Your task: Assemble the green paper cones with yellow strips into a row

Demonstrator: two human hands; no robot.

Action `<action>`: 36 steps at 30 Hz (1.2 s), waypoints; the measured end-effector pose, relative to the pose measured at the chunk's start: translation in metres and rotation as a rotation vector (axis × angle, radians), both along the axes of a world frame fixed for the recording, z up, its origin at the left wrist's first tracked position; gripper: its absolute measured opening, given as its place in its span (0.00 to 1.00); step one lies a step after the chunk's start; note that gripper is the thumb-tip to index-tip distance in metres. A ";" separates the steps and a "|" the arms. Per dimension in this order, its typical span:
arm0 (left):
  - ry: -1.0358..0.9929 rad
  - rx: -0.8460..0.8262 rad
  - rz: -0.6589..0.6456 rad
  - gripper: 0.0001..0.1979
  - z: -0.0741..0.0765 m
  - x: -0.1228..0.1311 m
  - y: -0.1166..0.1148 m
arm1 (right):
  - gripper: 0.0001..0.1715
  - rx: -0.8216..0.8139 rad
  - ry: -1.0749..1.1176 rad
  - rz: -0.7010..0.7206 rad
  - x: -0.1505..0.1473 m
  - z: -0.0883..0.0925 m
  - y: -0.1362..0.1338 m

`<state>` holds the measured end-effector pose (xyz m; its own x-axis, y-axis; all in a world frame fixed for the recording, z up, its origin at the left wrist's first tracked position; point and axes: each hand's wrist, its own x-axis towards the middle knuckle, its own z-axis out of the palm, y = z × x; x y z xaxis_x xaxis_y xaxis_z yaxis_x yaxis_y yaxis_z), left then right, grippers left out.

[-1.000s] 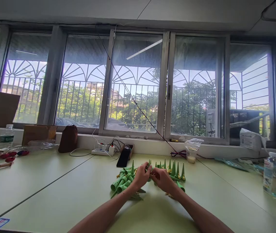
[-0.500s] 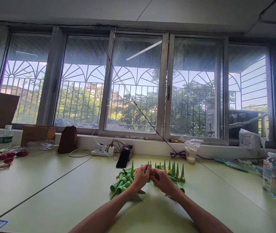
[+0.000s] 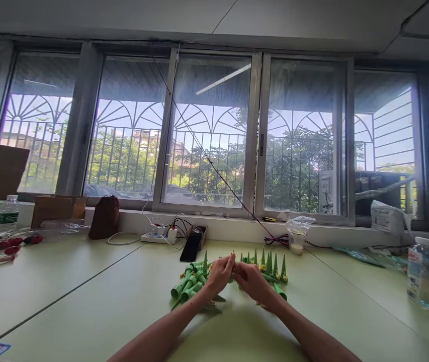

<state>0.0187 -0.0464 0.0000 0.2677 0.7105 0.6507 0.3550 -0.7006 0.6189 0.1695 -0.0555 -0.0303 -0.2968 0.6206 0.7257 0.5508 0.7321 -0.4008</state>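
Observation:
My left hand (image 3: 220, 275) and my right hand (image 3: 251, 280) meet over the middle of the table, fingers closed in a pinch. Between them a bit of a green cone (image 3: 231, 279) shows in the left fingers; most of it is hidden. The right fingertips press close against it, and what they pinch is covered. Left of my hands lies a heap of green cones (image 3: 186, 287), several with open round ends. On the right, several slim green cones (image 3: 269, 263) stand point up, with small yellow pieces (image 3: 276, 276) around their bases.
A phone (image 3: 190, 247) lies behind the cones, near a white power strip (image 3: 157, 238). Beyond are a plastic cup (image 3: 297, 242) and a brown pouch (image 3: 104, 217). Bottles stand at the left (image 3: 7, 215) and right (image 3: 420, 274). Windows (image 3: 214, 130) line the back.
My fingers have shifted slightly around the green cone. The heap and the standing cones stay where they were.

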 end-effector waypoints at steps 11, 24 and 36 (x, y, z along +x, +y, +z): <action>-0.067 -0.126 -0.037 0.37 0.002 0.000 -0.003 | 0.09 -0.009 0.011 -0.027 0.001 -0.002 0.001; -0.235 -0.344 -0.112 0.38 -0.001 -0.002 0.004 | 0.08 -0.030 0.030 -0.031 0.000 -0.002 0.002; -0.284 -0.465 -0.173 0.32 0.002 -0.005 0.003 | 0.07 -0.035 0.030 -0.030 -0.001 -0.001 -0.001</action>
